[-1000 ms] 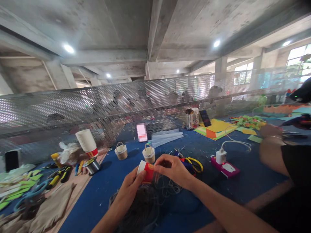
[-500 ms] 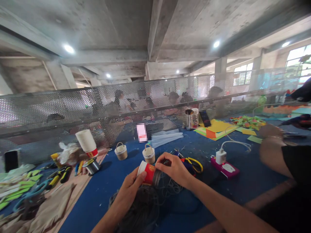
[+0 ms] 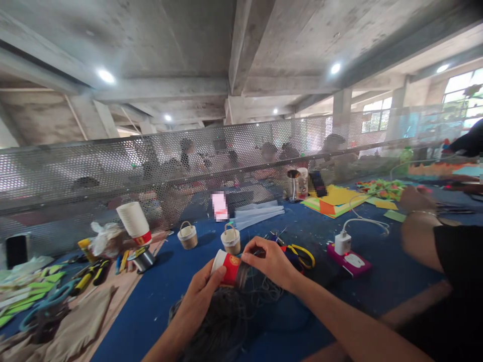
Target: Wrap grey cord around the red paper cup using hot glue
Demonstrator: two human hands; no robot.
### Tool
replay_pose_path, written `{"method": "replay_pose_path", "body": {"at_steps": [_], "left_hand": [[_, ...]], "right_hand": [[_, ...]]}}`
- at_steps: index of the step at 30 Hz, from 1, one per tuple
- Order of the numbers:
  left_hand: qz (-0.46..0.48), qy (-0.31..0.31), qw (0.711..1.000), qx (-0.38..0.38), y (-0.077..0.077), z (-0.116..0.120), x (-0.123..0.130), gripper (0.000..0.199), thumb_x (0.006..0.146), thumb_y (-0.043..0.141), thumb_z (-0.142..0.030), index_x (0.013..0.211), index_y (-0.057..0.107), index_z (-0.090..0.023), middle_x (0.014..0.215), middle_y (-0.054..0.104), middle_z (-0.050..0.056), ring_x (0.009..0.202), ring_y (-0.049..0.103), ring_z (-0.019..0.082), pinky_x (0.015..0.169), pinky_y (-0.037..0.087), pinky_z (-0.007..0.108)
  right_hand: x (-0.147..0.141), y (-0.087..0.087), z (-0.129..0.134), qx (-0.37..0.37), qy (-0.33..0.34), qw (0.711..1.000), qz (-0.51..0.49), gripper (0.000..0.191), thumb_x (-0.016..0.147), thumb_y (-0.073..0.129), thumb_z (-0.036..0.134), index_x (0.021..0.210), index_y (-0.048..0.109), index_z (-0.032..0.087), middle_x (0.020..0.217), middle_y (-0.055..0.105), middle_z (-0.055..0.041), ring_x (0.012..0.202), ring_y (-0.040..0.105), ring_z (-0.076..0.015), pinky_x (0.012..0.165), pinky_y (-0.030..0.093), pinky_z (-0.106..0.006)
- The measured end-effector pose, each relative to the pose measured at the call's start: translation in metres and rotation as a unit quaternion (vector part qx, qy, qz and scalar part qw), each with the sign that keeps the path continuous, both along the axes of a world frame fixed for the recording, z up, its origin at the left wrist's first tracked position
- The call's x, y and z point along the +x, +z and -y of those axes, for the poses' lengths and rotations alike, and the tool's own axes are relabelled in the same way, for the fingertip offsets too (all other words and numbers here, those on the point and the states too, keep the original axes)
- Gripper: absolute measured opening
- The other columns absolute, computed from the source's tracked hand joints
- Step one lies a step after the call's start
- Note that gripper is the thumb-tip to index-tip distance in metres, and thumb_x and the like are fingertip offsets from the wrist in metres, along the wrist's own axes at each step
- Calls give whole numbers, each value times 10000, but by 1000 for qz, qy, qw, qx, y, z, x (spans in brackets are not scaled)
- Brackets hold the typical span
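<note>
My left hand [image 3: 202, 287] is wrapped round a red and white paper cup [image 3: 231, 267], thumb along its side. The cup lies tilted on its side in the air, and grey yarn [image 3: 242, 276] is wound round its right end. At that end, my right hand [image 3: 270, 262] pinches with thumb and forefinger, apparently on the yarn; the fingertips partly hide it. Below the hands lies a loose heap of grey yarn [image 3: 217, 324]. Just behind the cup stand two small baskets with handles, one on the left [image 3: 187, 238] and one nearer [image 3: 230, 241].
Yellow-handled scissors [image 3: 302, 255] lie right of my right hand. A purple power strip [image 3: 350, 261] with a white charger is farther right, near a co-worker's arm [image 3: 420, 236]. Stacked paper cups [image 3: 134, 221] and a wire spool [image 3: 142, 259] stand left. A perforated metal screen [image 3: 151, 166] runs behind.
The cup has turned slightly in my left hand, showing more of its gold emblem. My right hand stays almost in place. The co-worker's arm at the right has shifted slightly.
</note>
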State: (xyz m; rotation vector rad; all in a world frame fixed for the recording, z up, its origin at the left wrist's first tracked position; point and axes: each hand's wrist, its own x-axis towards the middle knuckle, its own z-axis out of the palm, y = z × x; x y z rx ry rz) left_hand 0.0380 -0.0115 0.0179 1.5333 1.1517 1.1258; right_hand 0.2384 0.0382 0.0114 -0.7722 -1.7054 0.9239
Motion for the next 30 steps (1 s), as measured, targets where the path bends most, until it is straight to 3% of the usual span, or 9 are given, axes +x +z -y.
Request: {"method": "replay_pose_path", "body": {"at_steps": [10, 19, 30], "left_hand": [[-6, 28, 1000, 12, 9, 4, 4, 351, 845, 598, -507, 912, 662, -168, 751, 677, 14, 739, 583, 209, 673, 479, 271], [-1, -6, 1000, -12, -1, -2, -2, 367, 879, 563, -501, 1016, 638, -169, 776, 698, 23, 717, 608, 205, 654, 487, 274], [8, 2, 1000, -11, 6, 4, 4, 401, 846, 598, -523, 1007, 667, -163, 750, 689, 25, 689, 593, 201, 639, 488, 276]], "right_hand": [[3, 2, 2, 10, 11, 1000, 4, 108, 856, 645, 295, 858, 683, 194, 835, 660, 2, 804, 603, -153, 709, 455, -230], [2, 2, 2, 11, 14, 1000, -2, 107, 853, 651, 298, 857, 679, 195, 828, 659, 4, 799, 607, -151, 724, 463, -232], [1, -2, 0, 8, 6, 1000, 9, 113, 847, 655, 307, 855, 675, 196, 827, 661, -2, 789, 606, -154, 720, 467, -240]]}}
